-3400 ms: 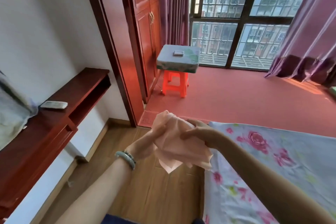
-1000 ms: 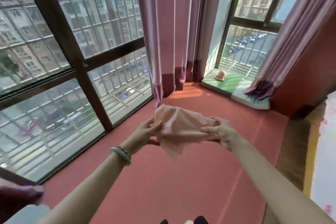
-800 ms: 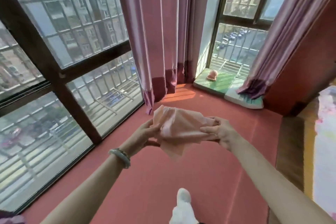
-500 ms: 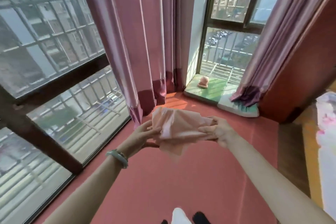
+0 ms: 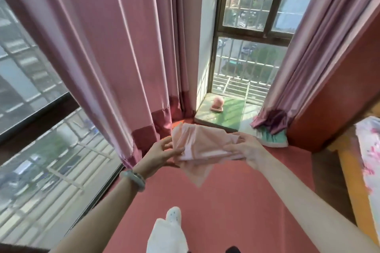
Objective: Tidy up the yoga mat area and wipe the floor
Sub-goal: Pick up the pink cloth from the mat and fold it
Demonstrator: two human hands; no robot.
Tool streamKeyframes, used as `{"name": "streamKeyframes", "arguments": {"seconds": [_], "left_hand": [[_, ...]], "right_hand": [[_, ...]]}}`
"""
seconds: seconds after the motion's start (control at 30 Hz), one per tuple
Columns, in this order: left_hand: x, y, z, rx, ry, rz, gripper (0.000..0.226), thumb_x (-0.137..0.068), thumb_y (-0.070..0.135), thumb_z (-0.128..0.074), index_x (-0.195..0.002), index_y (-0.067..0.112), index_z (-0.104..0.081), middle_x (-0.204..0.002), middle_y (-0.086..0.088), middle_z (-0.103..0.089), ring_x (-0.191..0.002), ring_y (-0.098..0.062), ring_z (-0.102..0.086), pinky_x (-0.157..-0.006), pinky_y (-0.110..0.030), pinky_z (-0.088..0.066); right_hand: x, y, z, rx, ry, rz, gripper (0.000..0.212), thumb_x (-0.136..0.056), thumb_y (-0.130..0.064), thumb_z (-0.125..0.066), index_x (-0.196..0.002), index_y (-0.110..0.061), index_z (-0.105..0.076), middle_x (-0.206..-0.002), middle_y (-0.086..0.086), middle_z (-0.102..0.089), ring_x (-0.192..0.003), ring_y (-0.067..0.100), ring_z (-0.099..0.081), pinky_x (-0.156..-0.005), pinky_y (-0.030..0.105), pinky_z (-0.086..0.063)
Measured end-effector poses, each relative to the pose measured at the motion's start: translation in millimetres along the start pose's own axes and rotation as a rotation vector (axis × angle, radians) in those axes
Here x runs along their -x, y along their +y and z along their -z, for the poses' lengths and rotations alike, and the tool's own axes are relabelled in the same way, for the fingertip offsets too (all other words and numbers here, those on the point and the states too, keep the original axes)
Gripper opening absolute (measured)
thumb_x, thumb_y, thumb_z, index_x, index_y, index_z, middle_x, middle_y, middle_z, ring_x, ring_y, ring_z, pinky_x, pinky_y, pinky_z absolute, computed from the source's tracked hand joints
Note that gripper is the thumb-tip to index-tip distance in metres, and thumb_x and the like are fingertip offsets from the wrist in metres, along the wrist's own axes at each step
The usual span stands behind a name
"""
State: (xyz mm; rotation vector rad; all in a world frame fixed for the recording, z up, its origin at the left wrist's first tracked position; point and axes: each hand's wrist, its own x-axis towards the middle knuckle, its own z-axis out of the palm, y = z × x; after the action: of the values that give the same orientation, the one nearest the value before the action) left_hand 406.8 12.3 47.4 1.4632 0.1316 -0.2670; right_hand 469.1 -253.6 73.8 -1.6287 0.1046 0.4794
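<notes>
Home bedroom, high-rise flat: pink curtains [image 5: 115,51], barred corner windows [image 5: 242,51], floral bedsheet [image 5: 370,150], red floor [image 5: 236,201].

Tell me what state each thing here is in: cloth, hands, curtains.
Pink cloth, crumpled, held up between both hands.
Left hand, gripping the cloth's left edge.
Right hand, gripping its right edge.
Left curtain, hanging in straight folds.
Right curtain, hem bunched on the green cushion.
</notes>
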Motion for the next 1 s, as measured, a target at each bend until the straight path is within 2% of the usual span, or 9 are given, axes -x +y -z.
{"name": "streamKeyframes", "arguments": {"seconds": [0.07,0.17,0.27,0.33,0.47,0.5,0.63,0.77,1.0], "left_hand": [[-47.0,9.4,18.4,-0.016,-0.024,-0.001,0.060,-0.063,0.030,-0.080,-0.118,0.017,-0.061,-0.112,-0.018,-0.065,-0.089,-0.024,-0.068,-0.061,-0.034,-0.058],[-116.6,30.0,47.5,-0.024,-0.082,0.018,0.069,-0.061,0.032,-0.081,-0.123,0.015,-0.057,-0.118,-0.021,-0.062,-0.091,-0.026,-0.068,-0.063,-0.035,-0.058],[-179.9,54.8,72.1,-0.023,-0.138,0.048,0.070,-0.061,0.030,-0.082,-0.124,0.014,-0.056,-0.117,-0.021,-0.062,-0.089,-0.027,-0.068,-0.064,-0.036,-0.058],[-218.3,70.5,82.6,-0.033,-0.163,0.066,0.065,-0.062,0.027,-0.082,-0.121,0.013,-0.057,-0.109,-0.017,-0.065,-0.082,-0.025,-0.069,-0.061,-0.034,-0.058],[-290.2,92.8,90.9,-0.058,-0.207,0.094,0.040,-0.077,0.011,-0.073,-0.115,0.015,-0.058,-0.104,-0.012,-0.065,-0.081,-0.023,-0.069,-0.060,-0.032,-0.059],[-309.4,95.8,92.3,-0.071,-0.212,0.101,0.038,-0.079,0.010,-0.070,-0.114,0.015,-0.058,-0.105,-0.013,-0.064,-0.085,-0.025,-0.069,-0.062,-0.035,-0.059],[-390.7,98.6,94.8,-0.095,-0.201,0.127,0.044,-0.078,0.007,-0.075,-0.118,0.011,-0.058,-0.117,-0.023,-0.059,-0.098,-0.035,-0.066,-0.066,-0.044,-0.059],[-469.7,104.5,88.8,-0.073,-0.194,0.154,0.042,-0.078,0.011,-0.074,-0.117,0.015,-0.058,-0.116,-0.019,-0.062,-0.093,-0.029,-0.068,-0.066,-0.044,-0.059],[-603.0,138.8,70.7,-0.029,-0.185,0.183,0.037,-0.087,0.010,-0.063,-0.121,0.019,-0.055,-0.107,-0.011,-0.066,-0.086,-0.026,-0.069,-0.062,-0.037,-0.059]], "right_hand": [[-43.7,-10.8,-2.6,-0.017,0.035,-0.010,0.055,-0.063,0.013,-0.076,-0.113,-0.003,-0.060,-0.095,0.016,-0.060,-0.086,0.034,-0.067,-0.071,0.052,-0.058],[-105.6,-33.9,-7.5,-0.077,0.068,-0.047,0.066,-0.064,0.014,-0.076,-0.123,0.000,-0.051,-0.096,0.013,-0.059,-0.069,0.022,-0.069,-0.053,0.034,-0.058],[-160.1,-57.3,-8.1,-0.046,0.114,-0.045,0.060,-0.066,0.011,-0.077,-0.119,-0.004,-0.054,-0.083,0.007,-0.054,-0.069,0.021,-0.063,-0.055,0.031,-0.057],[-194.7,-68.8,-5.7,-0.033,0.138,-0.059,0.062,-0.064,0.010,-0.078,-0.120,-0.002,-0.055,-0.083,0.010,-0.054,-0.069,0.022,-0.064,-0.059,0.034,-0.057],[-252.5,-91.7,2.4,-0.030,0.204,-0.070,0.065,-0.062,0.007,-0.081,-0.120,-0.002,-0.053,-0.079,0.010,-0.051,-0.054,0.011,-0.060,-0.045,0.020,-0.047],[-267.5,-95.1,6.8,-0.021,0.211,-0.061,0.066,-0.060,0.004,-0.083,-0.119,0.001,-0.054,-0.079,0.011,-0.052,-0.058,0.014,-0.059,-0.046,0.020,-0.046],[-328.1,-108.0,28.8,-0.055,0.227,-0.051,0.040,-0.068,0.013,-0.074,-0.096,-0.011,-0.061,-0.074,0.003,-0.061,-0.061,0.015,-0.061,-0.054,0.023,-0.050],[-402.8,-124.4,57.8,-0.072,0.214,-0.061,0.046,-0.070,0.008,-0.075,-0.107,-0.013,-0.057,-0.087,0.004,-0.063,-0.074,0.020,-0.064,-0.065,0.031,-0.053],[-527.8,-164.6,117.9,-0.052,0.212,-0.054,0.048,-0.068,0.011,-0.074,-0.111,-0.005,-0.059,-0.084,0.009,-0.065,-0.068,0.018,-0.065,-0.057,0.025,-0.054]]}}
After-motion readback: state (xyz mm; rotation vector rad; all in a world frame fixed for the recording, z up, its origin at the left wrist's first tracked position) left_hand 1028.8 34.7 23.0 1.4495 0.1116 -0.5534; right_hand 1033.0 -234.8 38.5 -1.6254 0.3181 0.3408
